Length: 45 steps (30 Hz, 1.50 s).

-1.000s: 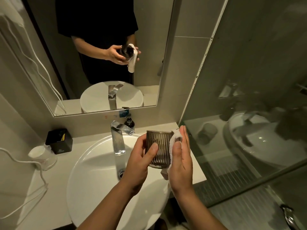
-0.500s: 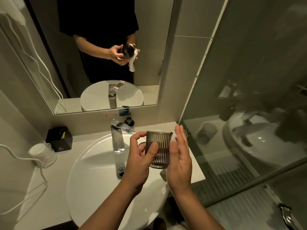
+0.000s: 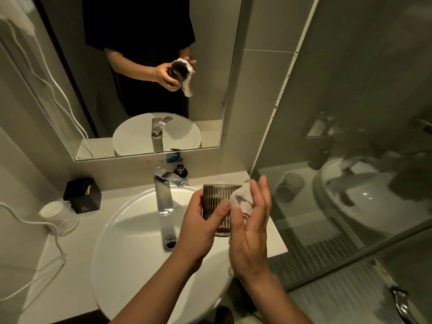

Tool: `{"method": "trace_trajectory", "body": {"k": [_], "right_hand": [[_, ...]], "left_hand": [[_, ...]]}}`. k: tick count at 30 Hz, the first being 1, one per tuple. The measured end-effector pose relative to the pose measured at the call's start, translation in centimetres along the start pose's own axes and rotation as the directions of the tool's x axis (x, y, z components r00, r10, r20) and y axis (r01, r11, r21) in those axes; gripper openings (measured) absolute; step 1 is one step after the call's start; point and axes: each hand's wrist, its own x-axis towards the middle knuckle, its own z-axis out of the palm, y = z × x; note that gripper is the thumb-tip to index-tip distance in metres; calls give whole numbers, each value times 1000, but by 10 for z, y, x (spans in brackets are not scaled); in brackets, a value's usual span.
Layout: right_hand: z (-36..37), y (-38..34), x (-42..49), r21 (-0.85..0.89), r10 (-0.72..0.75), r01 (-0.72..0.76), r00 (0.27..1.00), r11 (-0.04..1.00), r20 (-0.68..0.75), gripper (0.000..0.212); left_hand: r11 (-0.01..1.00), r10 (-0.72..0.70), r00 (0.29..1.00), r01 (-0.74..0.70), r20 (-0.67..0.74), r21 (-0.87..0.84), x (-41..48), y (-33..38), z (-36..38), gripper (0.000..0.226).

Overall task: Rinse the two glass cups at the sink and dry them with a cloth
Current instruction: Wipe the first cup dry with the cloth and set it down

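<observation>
We grip the ribbed cup (image 3: 216, 206) in our left hand (image 3: 201, 230), fingers and thumb curled round it, above the sink's (image 3: 126, 249) right rim. It is upright, mouth up, long axis vertical; what it holds we cannot tell. Our right hand (image 3: 251, 235), fingers nearly straight, presses the cloth (image 3: 242, 198) to its right side. The tap (image 3: 163, 192) stands just left; a black box (image 3: 83, 196) and a wrapped cup (image 3: 59, 217) sit on the tabletop (image 3: 70, 277) further left.

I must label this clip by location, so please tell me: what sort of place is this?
Most likely a small bathroom: a round white washbasin with a chrome tap, a wall mirror above it, and a glass shower screen to the right.
</observation>
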Motion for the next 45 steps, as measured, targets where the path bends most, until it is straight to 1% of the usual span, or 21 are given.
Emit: {"method": "trace_trajectory", "body": {"k": [2,4,7,11,14,16,19,21,24,27,33,35,37,40,42,45], "right_hand": [[-1,1,0,-24,-71,70,997,997,-35,45],[-2,2,0,-15,-64,64,997,998,-40,42],[-5,6,2,-23,-29,28,998,999,-63,42],[-10,9,5,14,26,-25,996,1000,-83,42],[-13,11,7,59,90,-86,993,995,-71,42],[-15,14,7,55,104,-101,994,993,-46,43],[-18,17,6,2,58,-58,998,998,5,42],[-20,16,5,-25,31,-30,998,999,47,44],[-23,18,3,-28,12,-11,998,1000,57,44],[-26,24,3,-13,-5,5,1000,1000,29,45],[-28,37,0,55,59,-59,998,997,9,45],[-29,38,-1,56,71,-72,997,996,6,44],[-29,37,-1,40,80,-80,997,996,18,45],[-29,33,-2,-11,42,-42,997,999,62,47],[-29,30,-3,-21,15,-14,997,1000,74,47],[-29,32,-1,-18,20,-19,998,1000,64,46]], "left_hand": [[1000,12,1000,-12,-8,-14,-2,0,3,58],[1000,10,1000,-10,-11,-23,-2,1,6,55],[997,0,1000,0,-2,-82,-2,1,9,52],[985,-24,999,29,33,-169,-1,3,7,59],[981,-59,995,72,76,-183,0,5,7,51],[986,-86,993,96,77,-137,2,4,6,51],[996,-69,996,65,56,69,5,2,3,64],[985,-43,998,34,48,171,6,2,0,67],[984,-31,997,19,65,178,5,3,-1,60],[989,-47,996,36,71,145,5,2,-1,68],[990,-69,989,51,130,134,6,-1,-5,62],[986,-65,988,43,137,160,6,-1,-6,63],[975,-59,988,25,146,221,7,1,-6,69],[954,-34,991,-7,131,300,8,8,-3,61],[956,-11,994,-21,108,294,8,11,-3,57],[964,-9,998,-9,66,265,10,9,-5,69]]}}
